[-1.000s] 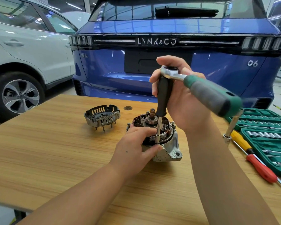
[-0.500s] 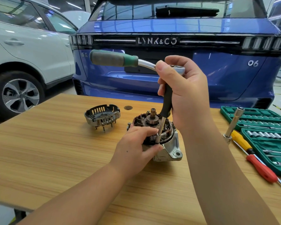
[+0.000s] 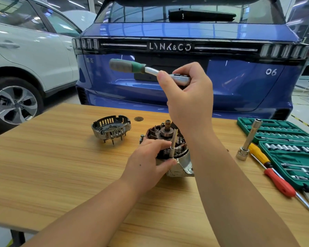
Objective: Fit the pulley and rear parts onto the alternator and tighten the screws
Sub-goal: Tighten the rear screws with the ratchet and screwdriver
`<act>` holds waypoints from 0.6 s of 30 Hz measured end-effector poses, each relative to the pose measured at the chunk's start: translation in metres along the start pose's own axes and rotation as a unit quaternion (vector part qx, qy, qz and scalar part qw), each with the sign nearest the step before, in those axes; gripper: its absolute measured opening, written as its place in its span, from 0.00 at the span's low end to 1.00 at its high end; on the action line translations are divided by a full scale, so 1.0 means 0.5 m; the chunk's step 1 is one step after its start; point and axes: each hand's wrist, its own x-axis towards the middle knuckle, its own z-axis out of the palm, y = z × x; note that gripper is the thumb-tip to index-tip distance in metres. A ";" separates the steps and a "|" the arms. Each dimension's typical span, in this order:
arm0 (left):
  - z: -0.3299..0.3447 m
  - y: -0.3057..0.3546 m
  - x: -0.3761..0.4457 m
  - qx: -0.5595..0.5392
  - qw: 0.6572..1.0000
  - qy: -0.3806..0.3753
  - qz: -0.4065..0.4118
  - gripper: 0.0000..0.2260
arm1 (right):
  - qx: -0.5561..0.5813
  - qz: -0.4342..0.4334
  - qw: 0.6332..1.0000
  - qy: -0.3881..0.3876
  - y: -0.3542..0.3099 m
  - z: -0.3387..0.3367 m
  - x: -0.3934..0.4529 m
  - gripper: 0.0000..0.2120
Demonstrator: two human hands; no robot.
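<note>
My right hand (image 3: 189,97) grips the ratchet (image 3: 150,70) head, left hand (image 3: 146,163) clamps the alternator (image 3: 169,148) mid-table — heavy, stiff lump, prob. best held by the casing, not those fragile copper windings — socket on a near-side screw.

Bright, even indoor light from overhead; ceiling strips reflect as streaks on the blue car (image 3: 185,32) tailgate and rear glass. Soft, faint shadows under the forearms on the worktop (image 3: 43,166). Wide-angle bending at the edges (the white car (image 3: 25,50) bows). Slightly soft overall, mild compression smear; centre is sharpest.
</note>
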 end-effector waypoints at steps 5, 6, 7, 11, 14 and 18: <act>0.003 0.007 0.000 -0.005 1.000 0.005 0.007 0.17 | -0.294 -0.147 0.941 -0.081 -0.015 -0.019 0.001 0.04; 0.004 0.008 -0.001 -0.005 1.000 0.004 0.009 0.17 | -0.332 -0.155 0.926 -0.094 -0.023 -0.016 0.003 0.04; 0.005 0.008 -0.002 -0.007 1.000 0.005 0.011 0.17 | -0.352 -0.150 0.919 -0.096 -0.031 -0.012 0.004 0.07; 0.003 0.010 -0.001 -0.005 1.000 0.009 0.013 0.19 | -0.300 -0.114 0.946 -0.043 -0.028 0.001 0.000 0.23; 0.001 0.012 0.000 -0.004 1.000 0.002 0.003 0.20 | -0.159 -0.087 0.983 -0.035 -0.014 0.007 -0.007 0.22; 0.002 0.011 0.001 -0.003 1.000 -0.007 -0.006 0.19 | 0.077 0.080 0.992 -0.065 -0.005 0.012 -0.013 0.20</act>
